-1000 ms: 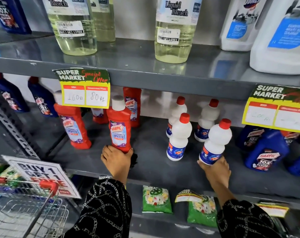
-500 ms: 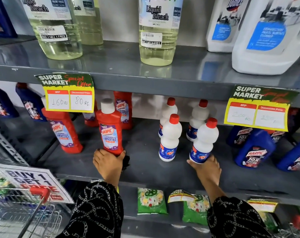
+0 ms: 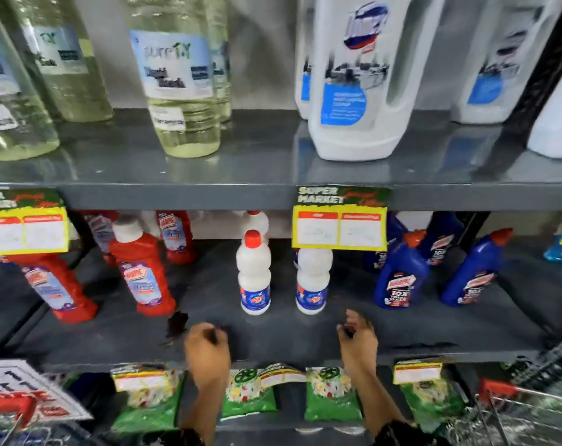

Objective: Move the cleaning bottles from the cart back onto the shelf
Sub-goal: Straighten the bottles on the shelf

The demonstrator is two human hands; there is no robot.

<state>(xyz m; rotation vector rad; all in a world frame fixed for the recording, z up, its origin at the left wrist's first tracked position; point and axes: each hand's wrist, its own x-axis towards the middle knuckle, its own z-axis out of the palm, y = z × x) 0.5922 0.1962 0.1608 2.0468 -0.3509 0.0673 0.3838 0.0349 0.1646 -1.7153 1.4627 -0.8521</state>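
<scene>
On the grey middle shelf point(image 3: 273, 339) stand red Harpic bottles, the nearest one point(image 3: 142, 272) with a white cap, and white bottles with red caps, one point(image 3: 253, 275) at the centre and another point(image 3: 313, 281) to its right. My left hand point(image 3: 207, 352) hovers at the shelf's front edge, below and right of the red bottle, holding nothing, fingers loosely curled. My right hand point(image 3: 358, 339) is just below the right white bottle, fingers apart, touching nothing.
Blue Harpic bottles point(image 3: 401, 275) stand to the right. The upper shelf holds bleach bottles point(image 3: 183, 91) and white jugs point(image 3: 360, 78). Yellow price tags point(image 3: 339, 226) hang from its edge. Green packets point(image 3: 250, 394) lie below. Cart wire point(image 3: 511, 410) shows at lower right, a red handle point(image 3: 12, 408) at lower left.
Both hands have let go of their bottles and drawn back to the shelf's front edge. The red and white bottles stay standing. The view has shifted right and up.
</scene>
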